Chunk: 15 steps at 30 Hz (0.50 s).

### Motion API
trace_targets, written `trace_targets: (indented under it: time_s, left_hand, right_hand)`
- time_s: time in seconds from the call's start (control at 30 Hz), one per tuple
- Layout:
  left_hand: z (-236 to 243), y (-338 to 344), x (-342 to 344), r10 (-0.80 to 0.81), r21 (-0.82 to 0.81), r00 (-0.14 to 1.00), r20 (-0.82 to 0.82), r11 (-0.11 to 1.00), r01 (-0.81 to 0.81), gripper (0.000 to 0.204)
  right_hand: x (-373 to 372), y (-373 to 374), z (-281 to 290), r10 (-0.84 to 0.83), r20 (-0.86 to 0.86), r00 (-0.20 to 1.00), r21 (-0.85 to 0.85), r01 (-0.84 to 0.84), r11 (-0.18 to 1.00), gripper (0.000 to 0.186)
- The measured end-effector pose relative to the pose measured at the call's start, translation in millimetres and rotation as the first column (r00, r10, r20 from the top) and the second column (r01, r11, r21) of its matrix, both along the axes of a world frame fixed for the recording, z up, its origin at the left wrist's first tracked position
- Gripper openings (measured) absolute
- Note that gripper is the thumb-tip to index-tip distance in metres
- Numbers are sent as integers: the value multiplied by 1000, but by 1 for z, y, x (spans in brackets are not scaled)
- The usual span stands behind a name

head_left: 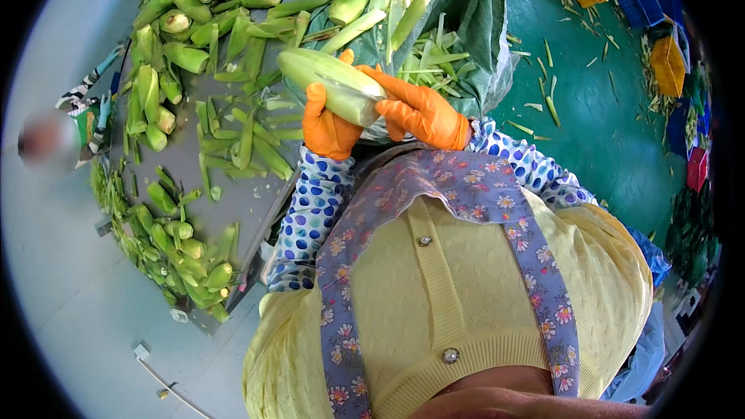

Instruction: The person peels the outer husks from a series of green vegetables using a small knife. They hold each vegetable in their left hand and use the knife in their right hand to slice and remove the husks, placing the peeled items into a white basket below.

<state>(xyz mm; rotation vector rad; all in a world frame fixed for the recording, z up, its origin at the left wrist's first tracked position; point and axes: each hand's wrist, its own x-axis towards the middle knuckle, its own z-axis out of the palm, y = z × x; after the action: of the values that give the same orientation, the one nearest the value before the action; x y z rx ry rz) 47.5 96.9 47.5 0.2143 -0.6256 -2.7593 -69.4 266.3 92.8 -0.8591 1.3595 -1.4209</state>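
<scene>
Two hands, L hand (332, 126) & R hand (423, 112), fingers clamped on corn ear (330, 81). Poss. drop onto green tarp (477, 12) if smooth husk slips thru grip.

Green floor (597, 147) right of the fingers (405, 91); left of them, grey tabletop (247, 195), pale floor (85, 287) beyond.

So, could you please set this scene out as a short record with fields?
Orange-gloved left hand: holds a pale green, tapered corn ear
Orange-gloved right hand: fingers against the ear's near end
Flat grey table: bears bright green husk-covered corn ears and loose green husk strips
Smooth green floor: scattered with thin husk scraps
Left side: another person beside the table
</scene>
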Motion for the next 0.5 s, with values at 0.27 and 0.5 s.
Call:
trace_targets:
  time_s: [0.27,0.5]
  left_hand:
    - [-5,-10,6,-46,75,979,-200,995,62,92]
    - [20,-16,20,-55,-57,994,-95,997,50,83]
  right_hand:
    - [20,-24,-21,-305,507,806,-123,418,900,36]
    - [-8,-18,-12,-290,243,926,58,284,957,37]
